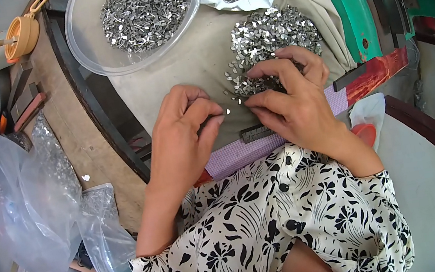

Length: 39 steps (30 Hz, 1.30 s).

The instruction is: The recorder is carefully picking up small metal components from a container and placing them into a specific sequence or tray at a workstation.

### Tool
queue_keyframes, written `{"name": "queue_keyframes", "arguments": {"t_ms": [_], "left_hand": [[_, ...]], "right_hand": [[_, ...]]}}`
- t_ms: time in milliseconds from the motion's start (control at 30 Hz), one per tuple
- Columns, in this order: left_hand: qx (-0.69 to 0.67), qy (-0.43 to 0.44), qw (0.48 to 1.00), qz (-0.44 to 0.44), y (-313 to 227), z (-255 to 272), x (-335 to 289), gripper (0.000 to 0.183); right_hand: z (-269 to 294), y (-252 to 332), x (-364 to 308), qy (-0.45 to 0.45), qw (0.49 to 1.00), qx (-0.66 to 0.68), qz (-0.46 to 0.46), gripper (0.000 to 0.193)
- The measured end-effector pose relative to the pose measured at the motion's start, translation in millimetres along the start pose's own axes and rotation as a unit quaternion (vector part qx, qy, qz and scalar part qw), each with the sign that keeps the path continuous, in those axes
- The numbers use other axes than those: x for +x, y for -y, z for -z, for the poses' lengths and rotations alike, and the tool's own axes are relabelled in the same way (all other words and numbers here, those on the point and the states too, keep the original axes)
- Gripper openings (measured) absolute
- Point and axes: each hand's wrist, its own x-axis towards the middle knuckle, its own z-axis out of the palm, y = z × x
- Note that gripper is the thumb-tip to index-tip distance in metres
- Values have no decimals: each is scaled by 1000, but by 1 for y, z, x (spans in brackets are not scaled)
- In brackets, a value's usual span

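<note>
Metal bits (276,34): small, flat, silver-grey; some faces bright, others dull; heaped loosely on beige cloth (174,77), strays at the near edge. Left hand (178,131): thumb and forefinger curled close, one bright bit just beside the tips; cannot tell if clamped. Right hand (300,101): over the heap's near edge, thumb close to forefinger; grip cannot be told.
</note>
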Motion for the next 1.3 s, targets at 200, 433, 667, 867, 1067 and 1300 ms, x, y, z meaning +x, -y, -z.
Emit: {"name": "queue_keyframes", "arguments": {"t_ms": [200,433,667,867,1067,1300], "left_hand": [[17,20,998,-60,5,0,4,14],[69,3,995,-76,4,-4,6,12],[93,-16,995,-40,-2,-11,7,16],[74,-51,994,-62,0,-14,-4,16],[46,-54,990,-121,-3,-26,-29,18],[52,-51,989,-131,0,-44,-41,23]], "right_hand": [[1,2,0,-5,1000,-13,-2,19],[11,9,-23,-35,996,-32,75,14],[15,2,-22,33,998,31,52,21],[2,-3,6,-10,999,-23,19,17],[-7,5,11,-14,999,-26,41,18],[7,0,-12,-24,999,14,37,20]]}}
